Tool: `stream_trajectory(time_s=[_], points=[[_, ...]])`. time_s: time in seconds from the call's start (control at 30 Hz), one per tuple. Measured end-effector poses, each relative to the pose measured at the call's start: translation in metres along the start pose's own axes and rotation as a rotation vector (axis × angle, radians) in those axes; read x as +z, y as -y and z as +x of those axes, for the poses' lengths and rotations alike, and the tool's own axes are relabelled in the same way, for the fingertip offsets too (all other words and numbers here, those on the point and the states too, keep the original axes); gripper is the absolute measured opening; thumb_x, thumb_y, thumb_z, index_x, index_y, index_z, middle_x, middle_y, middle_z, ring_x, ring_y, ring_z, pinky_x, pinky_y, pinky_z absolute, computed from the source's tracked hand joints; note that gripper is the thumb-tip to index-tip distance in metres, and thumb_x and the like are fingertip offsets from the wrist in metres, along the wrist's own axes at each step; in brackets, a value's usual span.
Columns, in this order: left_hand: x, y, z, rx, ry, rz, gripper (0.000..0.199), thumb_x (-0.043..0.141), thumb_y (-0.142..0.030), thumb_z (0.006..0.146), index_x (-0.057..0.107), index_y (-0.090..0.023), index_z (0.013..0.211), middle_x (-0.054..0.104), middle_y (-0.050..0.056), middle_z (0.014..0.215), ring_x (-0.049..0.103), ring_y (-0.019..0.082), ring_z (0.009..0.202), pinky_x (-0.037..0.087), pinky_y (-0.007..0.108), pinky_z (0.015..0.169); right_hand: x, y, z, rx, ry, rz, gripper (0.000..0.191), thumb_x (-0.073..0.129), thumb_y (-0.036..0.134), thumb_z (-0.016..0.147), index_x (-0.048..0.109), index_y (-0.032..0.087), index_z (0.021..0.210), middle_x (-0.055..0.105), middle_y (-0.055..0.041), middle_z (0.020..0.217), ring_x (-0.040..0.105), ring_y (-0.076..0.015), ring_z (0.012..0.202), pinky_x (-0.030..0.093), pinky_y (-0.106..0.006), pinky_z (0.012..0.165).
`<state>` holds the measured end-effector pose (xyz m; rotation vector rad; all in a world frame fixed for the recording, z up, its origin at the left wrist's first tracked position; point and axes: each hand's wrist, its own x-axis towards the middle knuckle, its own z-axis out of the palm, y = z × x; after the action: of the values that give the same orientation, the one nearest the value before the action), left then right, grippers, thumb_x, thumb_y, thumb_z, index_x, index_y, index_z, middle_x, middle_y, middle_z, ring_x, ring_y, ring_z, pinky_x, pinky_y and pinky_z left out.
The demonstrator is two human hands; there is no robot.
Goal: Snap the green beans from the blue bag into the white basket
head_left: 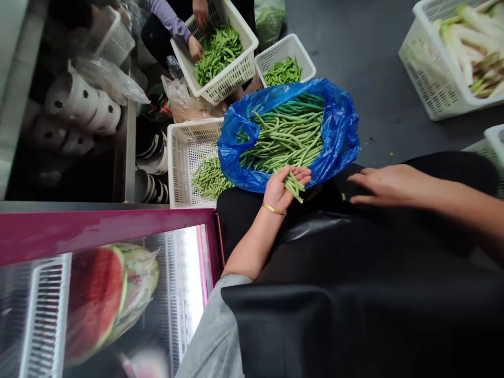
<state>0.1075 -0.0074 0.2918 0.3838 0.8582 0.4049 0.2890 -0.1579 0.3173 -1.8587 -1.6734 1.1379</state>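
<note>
My left hand (279, 190), with a gold bangle at the wrist, cups a small bunch of short green bean pieces (292, 187). It is at the near edge of an open blue plastic bag (342, 126) that rests by my knees. Long whole green beans (289, 134) fill the bag. Over my dark-clothed lap, to the right of the bag, my right hand (380, 185) has its fingers apart and nothing visible in them. Left of the bag, a white basket (178, 168) contains short bean pieces (210, 178).
Another person's hands (196, 47) work in a crate (232, 79) of green peppers. A smaller basket (309, 62) of green vegetables stands beside it. At right is a crate (429, 89) of pale stalks. A glass-fronted cooler (118, 223) with cut watermelon (96, 299) borders my left arm.
</note>
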Motion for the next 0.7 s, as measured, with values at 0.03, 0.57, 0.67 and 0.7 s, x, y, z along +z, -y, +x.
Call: stream_trajectory(time_s=[0.03, 0.57, 0.67, 0.7], points=[[0.002, 0.000, -0.001, 0.041, -0.011, -0.036, 0.021, 0.044, -0.019, 0.093, 0.052, -0.012, 0.075, 0.067, 0.010, 0.077, 0.070, 0.019, 0.076, 0.053, 0.036, 0.079, 0.002, 0.006, 0.009, -0.006, -0.074, -0.075, 0.040, 0.063, 0.060, 0.071, 0.068, 0.020, 0.073, 0.062, -0.0047, 0.061, 0.047, -0.0136, 0.048, 0.030, -0.028, 0.049], [0.001, 0.012, -0.011, 0.054, -0.029, -0.190, 0.024, 0.040, -0.018, 0.093, 0.052, -0.013, 0.073, 0.065, 0.007, 0.074, 0.066, 0.013, 0.070, 0.053, 0.028, 0.074, 0.031, 0.052, 0.023, -0.527, -0.271, -0.085, 0.029, 0.043, 0.033, 0.094, 0.065, 0.021, 0.081, 0.065, -0.0055, 0.073, 0.060, -0.0155, 0.068, 0.044, -0.026, 0.065], [-0.012, -0.002, -0.013, 0.002, 0.030, -0.142, 0.017, 0.043, -0.018, 0.090, 0.056, -0.014, 0.080, 0.065, 0.006, 0.074, 0.063, 0.013, 0.063, 0.052, 0.028, 0.067, 0.007, 0.029, 0.022, -0.466, 0.101, -0.172, 0.022, 0.058, 0.043, 0.085, 0.069, 0.024, 0.088, 0.065, -0.0012, 0.070, 0.058, -0.0139, 0.057, 0.041, -0.025, 0.054], [-0.016, -0.007, -0.014, 0.002, 0.070, -0.114, 0.013, 0.045, -0.018, 0.088, 0.057, -0.015, 0.085, 0.064, 0.005, 0.073, 0.062, 0.013, 0.060, 0.052, 0.028, 0.065, -0.001, 0.019, 0.029, -0.404, 0.123, -0.202, 0.022, 0.062, 0.045, 0.081, 0.070, 0.025, 0.088, 0.065, -0.0007, 0.070, 0.057, -0.0141, 0.055, 0.039, -0.025, 0.051]])
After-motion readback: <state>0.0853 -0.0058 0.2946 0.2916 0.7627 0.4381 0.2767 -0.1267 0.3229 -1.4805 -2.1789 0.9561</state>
